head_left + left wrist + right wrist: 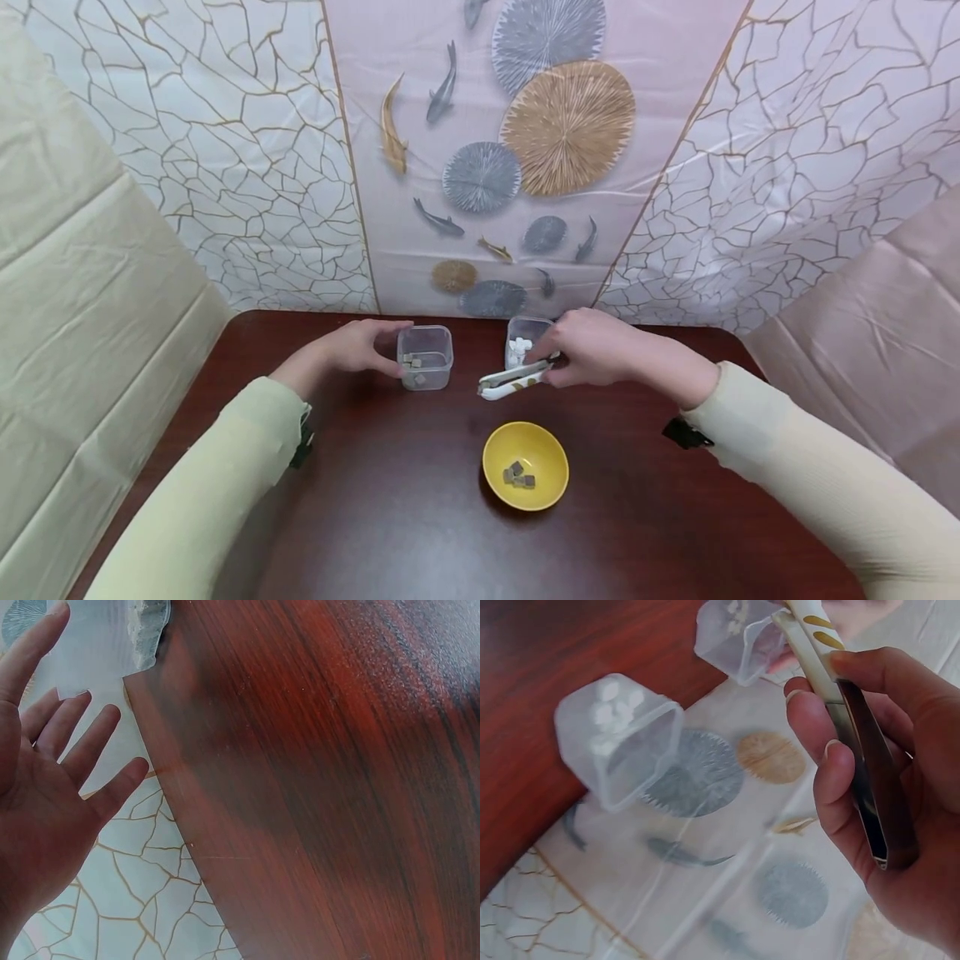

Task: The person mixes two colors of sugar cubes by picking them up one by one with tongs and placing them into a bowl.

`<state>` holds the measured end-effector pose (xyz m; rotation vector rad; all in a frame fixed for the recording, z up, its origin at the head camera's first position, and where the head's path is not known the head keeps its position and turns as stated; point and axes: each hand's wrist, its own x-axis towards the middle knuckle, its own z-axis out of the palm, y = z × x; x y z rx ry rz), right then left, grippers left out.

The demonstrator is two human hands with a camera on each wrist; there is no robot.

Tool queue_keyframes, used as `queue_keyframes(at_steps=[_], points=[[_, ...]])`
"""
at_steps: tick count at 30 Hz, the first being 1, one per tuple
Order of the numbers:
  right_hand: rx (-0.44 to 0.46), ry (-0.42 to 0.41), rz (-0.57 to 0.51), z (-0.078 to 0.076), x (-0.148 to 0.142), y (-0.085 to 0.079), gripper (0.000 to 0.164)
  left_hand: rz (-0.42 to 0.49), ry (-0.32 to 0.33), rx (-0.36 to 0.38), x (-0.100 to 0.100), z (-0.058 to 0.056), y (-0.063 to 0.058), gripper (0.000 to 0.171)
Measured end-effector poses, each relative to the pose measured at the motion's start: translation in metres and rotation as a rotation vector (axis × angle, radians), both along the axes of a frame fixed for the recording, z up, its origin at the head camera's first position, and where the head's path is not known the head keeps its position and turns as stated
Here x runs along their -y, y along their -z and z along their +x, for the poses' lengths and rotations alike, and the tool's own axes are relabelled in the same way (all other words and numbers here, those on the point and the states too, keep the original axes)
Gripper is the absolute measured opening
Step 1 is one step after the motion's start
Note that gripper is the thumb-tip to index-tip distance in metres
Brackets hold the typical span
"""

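My left hand [358, 346] holds the left side of a clear plastic container [437, 340], thumb at the near side and fingers at the far side. Small grey-brown cubes [412, 362] lie inside it. In the left wrist view, the container [97, 645] sits between the thumb and the fingertips. My right hand [592, 346] grips metal tongs [517, 381] with white, gold-marked ends, pointing left between the two containers; whether the tips pinch anything I cannot tell. Beside this hand stands a second clear container [641, 776] with white pieces [615, 709].
A yellow bowl [553, 467] with several grey-brown cubes [517, 475] stands nearer on the dark red-brown wooden table [390, 483]. Behind the table's far edge hangs a patterned cloth [420, 275]. Pale cloth walls [97, 275] rise at both sides.
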<state>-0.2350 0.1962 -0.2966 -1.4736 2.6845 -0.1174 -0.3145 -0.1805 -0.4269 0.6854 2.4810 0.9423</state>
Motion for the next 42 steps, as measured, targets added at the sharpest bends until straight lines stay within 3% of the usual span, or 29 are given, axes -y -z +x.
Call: queue_keyframes(at_steps=[14, 28, 35, 42], points=[[0.141, 0.041, -0.093, 0.02, -0.046, 0.024, 0.026, -0.02, -0.01, -0.022, 0.002, -0.001, -0.003, 0.091], [0.203, 0.029, -0.024, 0.032, -0.042, 0.061, 0.025, -0.003, -0.011, -0.007, 0.003, -0.002, -0.001, 0.091], [0.248, 0.05, -0.026, 0.032, -0.04, 0.061, 0.024, -0.003, -0.014, -0.002, 0.003, -0.002, 0.001, 0.091], [0.23, 0.054, -0.076, 0.021, -0.032, 0.045, 0.023, -0.003, -0.013, 0.002, 0.003, -0.002, 0.004, 0.091]])
